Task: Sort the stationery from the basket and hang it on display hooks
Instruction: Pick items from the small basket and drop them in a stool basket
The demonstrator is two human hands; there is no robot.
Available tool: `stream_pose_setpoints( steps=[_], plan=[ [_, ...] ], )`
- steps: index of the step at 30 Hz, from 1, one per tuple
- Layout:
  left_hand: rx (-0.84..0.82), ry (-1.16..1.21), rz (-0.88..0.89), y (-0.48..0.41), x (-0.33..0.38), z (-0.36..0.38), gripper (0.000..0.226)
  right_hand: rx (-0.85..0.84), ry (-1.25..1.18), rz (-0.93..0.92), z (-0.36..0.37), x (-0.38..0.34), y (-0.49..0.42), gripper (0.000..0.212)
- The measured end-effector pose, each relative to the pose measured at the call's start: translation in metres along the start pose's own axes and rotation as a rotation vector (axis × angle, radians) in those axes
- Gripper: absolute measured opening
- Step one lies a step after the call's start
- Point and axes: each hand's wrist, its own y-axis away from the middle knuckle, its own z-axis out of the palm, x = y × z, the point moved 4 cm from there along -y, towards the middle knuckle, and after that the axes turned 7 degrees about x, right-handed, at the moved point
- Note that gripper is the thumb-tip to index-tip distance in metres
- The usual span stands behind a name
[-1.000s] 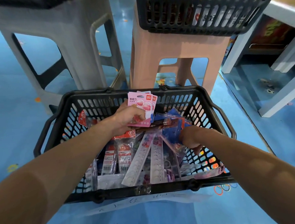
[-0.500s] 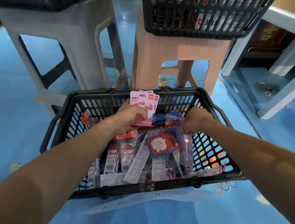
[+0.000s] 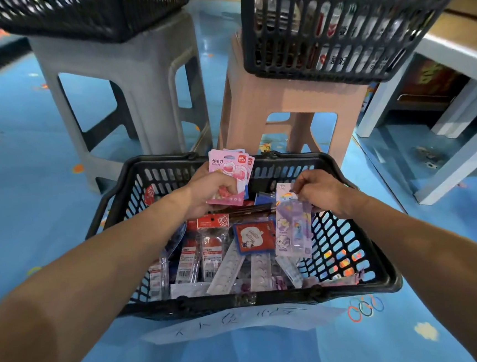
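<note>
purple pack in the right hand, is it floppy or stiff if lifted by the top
Likely fairly stiff: the purple pack hangs flat and straight from the right hand, which pinches only its top edge. Probably light, since a fingertip pinch seems to carry it. Its glossy wrapping shows glare, so it may slip.

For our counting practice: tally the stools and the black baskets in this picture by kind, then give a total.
Stools: 2, the grey stool and the pink stool.
Black baskets: 3, the near basket, the far-left basket and the far-right basket.
Total: 5
</note>
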Motion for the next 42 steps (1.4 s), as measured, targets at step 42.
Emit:
stream_pose_setpoints(
  steps=[42],
  plan=[
    [-0.081,0.065,0.001,-0.004,0.005,0.016,0.045,-0.195,-0.569,-0.073,0.085,-0.064,-0.029,0.055]
  ],
)
